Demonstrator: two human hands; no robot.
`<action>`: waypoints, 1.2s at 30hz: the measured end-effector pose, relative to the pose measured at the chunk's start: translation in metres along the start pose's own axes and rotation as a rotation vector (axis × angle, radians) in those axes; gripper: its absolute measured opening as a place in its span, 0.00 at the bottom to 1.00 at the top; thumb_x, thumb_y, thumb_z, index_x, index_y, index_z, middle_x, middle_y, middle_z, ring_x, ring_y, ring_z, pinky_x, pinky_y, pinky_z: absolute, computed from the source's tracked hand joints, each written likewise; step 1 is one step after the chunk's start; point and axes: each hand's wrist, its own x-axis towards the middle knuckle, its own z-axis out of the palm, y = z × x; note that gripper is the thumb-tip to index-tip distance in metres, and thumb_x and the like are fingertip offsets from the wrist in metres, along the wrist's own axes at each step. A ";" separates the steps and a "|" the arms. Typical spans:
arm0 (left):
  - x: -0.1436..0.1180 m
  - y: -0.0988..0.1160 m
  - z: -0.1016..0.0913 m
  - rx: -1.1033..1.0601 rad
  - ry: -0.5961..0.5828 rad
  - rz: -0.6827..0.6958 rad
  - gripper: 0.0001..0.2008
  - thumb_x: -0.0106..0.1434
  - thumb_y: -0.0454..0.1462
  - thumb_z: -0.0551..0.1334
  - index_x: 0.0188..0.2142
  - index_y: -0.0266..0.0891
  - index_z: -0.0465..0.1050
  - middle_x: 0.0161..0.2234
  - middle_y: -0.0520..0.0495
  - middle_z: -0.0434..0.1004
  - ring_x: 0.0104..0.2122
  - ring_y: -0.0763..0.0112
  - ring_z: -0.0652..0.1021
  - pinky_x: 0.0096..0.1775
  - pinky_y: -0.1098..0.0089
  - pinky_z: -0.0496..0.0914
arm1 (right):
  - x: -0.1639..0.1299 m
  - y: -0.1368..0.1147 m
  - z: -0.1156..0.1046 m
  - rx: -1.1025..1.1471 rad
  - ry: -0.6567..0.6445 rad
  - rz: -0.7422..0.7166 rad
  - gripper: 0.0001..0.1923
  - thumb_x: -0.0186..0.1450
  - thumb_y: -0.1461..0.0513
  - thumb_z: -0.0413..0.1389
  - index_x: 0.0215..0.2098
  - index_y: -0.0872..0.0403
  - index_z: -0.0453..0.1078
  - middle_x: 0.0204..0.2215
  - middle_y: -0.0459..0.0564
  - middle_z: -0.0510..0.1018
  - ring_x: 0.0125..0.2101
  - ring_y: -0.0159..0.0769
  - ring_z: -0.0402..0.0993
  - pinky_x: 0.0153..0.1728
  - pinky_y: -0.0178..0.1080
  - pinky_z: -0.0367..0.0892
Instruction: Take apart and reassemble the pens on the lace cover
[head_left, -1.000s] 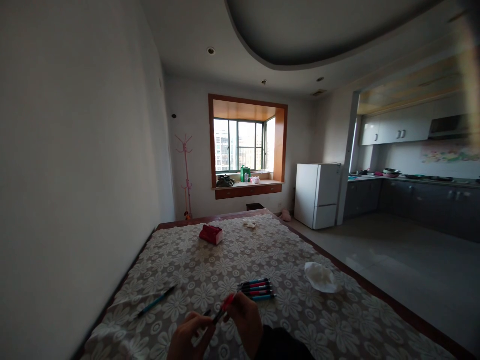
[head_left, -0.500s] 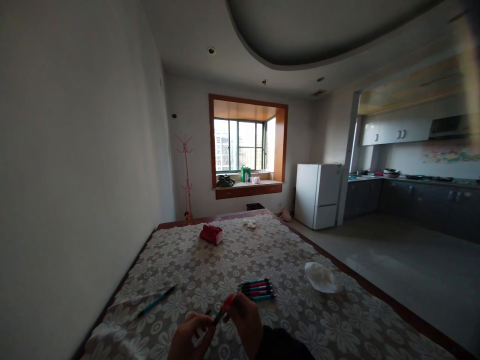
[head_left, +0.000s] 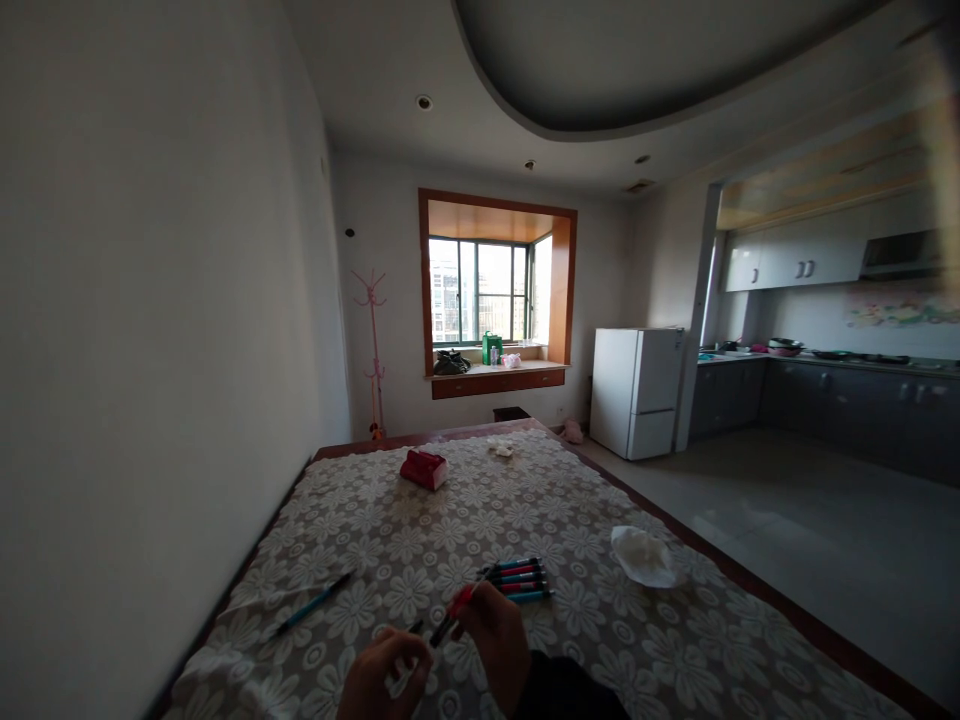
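Note:
My right hand point(head_left: 491, 635) pinches a red and black pen point(head_left: 460, 601), which slants with its black end down to the left. Close by on the left, my left hand point(head_left: 386, 672) has its fingers closed, touching or nearly touching that black end. A short black pen part point(head_left: 416, 627) sticks up past the left fingertips; its lower portion is hidden. Just beyond my right hand, several blue and red pens point(head_left: 521, 577) lie side by side on the patterned tablecloth point(head_left: 405, 545). One blue pen point(head_left: 311, 605) lies apart to the left.
Farther up the table sit a red pouch-like box point(head_left: 424, 469) and a small crumpled white scrap point(head_left: 501, 450). A crumpled white plastic bag point(head_left: 645, 557) rests near the right edge. A wall point(head_left: 187, 350) runs along the left side; a white fridge point(head_left: 634, 392) stands beyond.
My right hand has shifted slightly right, and more of the pen's black end shows between my hands. The left hand and the things on the table look unmoved.

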 end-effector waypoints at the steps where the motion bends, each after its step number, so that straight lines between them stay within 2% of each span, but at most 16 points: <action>1: 0.000 0.001 0.001 0.000 0.007 -0.014 0.08 0.61 0.41 0.59 0.27 0.42 0.72 0.23 0.52 0.75 0.23 0.75 0.76 0.24 0.79 0.70 | 0.000 0.000 -0.001 -0.011 0.004 -0.006 0.16 0.61 0.51 0.58 0.30 0.55 0.69 0.26 0.49 0.75 0.25 0.34 0.71 0.27 0.35 0.69; 3: -0.001 0.003 0.003 -0.013 0.066 -0.044 0.10 0.61 0.44 0.57 0.29 0.42 0.72 0.25 0.51 0.75 0.25 0.73 0.76 0.24 0.77 0.70 | 0.000 0.001 -0.003 -0.053 0.001 -0.017 0.15 0.62 0.51 0.57 0.30 0.55 0.69 0.26 0.48 0.74 0.25 0.34 0.70 0.27 0.35 0.68; 6: -0.003 0.005 0.006 -0.050 0.158 -0.058 0.15 0.60 0.50 0.58 0.39 0.43 0.72 0.30 0.48 0.77 0.28 0.70 0.76 0.26 0.74 0.71 | -0.002 0.006 -0.004 -0.191 -0.006 -0.036 0.13 0.63 0.53 0.57 0.31 0.55 0.70 0.24 0.47 0.73 0.25 0.34 0.70 0.28 0.34 0.67; 8: -0.002 0.006 0.006 -0.069 0.169 -0.046 0.20 0.59 0.51 0.59 0.45 0.44 0.71 0.34 0.46 0.78 0.31 0.68 0.77 0.28 0.73 0.72 | -0.004 0.010 -0.004 -0.302 -0.005 -0.070 0.11 0.63 0.55 0.57 0.32 0.54 0.71 0.26 0.48 0.73 0.28 0.35 0.71 0.30 0.34 0.66; 11: 0.000 0.007 0.000 -0.071 0.166 -0.018 0.19 0.60 0.48 0.60 0.47 0.44 0.71 0.36 0.45 0.79 0.33 0.68 0.77 0.30 0.73 0.74 | -0.008 0.013 -0.002 -0.446 -0.034 -0.145 0.07 0.63 0.58 0.57 0.32 0.53 0.72 0.28 0.49 0.74 0.32 0.37 0.71 0.34 0.35 0.65; 16: 0.003 0.012 -0.011 -0.052 0.212 0.025 0.14 0.61 0.45 0.61 0.44 0.44 0.73 0.35 0.47 0.79 0.32 0.69 0.78 0.32 0.74 0.75 | -0.013 0.009 0.001 -0.609 -0.219 -0.190 0.02 0.61 0.62 0.57 0.31 0.52 0.72 0.26 0.46 0.73 0.29 0.34 0.70 0.35 0.34 0.62; 20: 0.003 0.013 -0.010 -0.077 0.204 0.026 0.09 0.61 0.44 0.60 0.36 0.43 0.75 0.30 0.49 0.79 0.29 0.70 0.78 0.30 0.75 0.74 | -0.015 0.006 0.003 -0.634 -0.324 -0.182 0.03 0.61 0.63 0.57 0.33 0.52 0.73 0.27 0.46 0.73 0.29 0.33 0.70 0.33 0.33 0.62; 23: 0.003 0.011 -0.009 -0.110 0.171 0.029 0.09 0.63 0.42 0.59 0.31 0.42 0.74 0.28 0.49 0.78 0.28 0.71 0.77 0.30 0.75 0.73 | -0.014 0.005 0.003 -0.635 -0.347 -0.191 0.04 0.61 0.64 0.56 0.33 0.53 0.73 0.27 0.46 0.73 0.29 0.33 0.70 0.32 0.33 0.61; 29: 0.004 0.014 -0.008 -0.138 0.180 0.007 0.10 0.63 0.42 0.59 0.29 0.41 0.74 0.26 0.50 0.77 0.27 0.72 0.77 0.29 0.76 0.73 | -0.013 0.005 0.001 -0.648 -0.364 -0.198 0.04 0.63 0.61 0.56 0.34 0.52 0.73 0.27 0.47 0.73 0.29 0.34 0.70 0.32 0.33 0.61; 36: 0.004 0.014 -0.006 -0.149 0.161 0.009 0.09 0.63 0.42 0.59 0.31 0.41 0.75 0.32 0.47 0.78 0.32 0.71 0.78 0.30 0.76 0.74 | -0.014 0.005 0.001 -0.641 -0.404 -0.271 0.11 0.67 0.57 0.51 0.33 0.53 0.72 0.27 0.47 0.72 0.28 0.32 0.68 0.30 0.32 0.60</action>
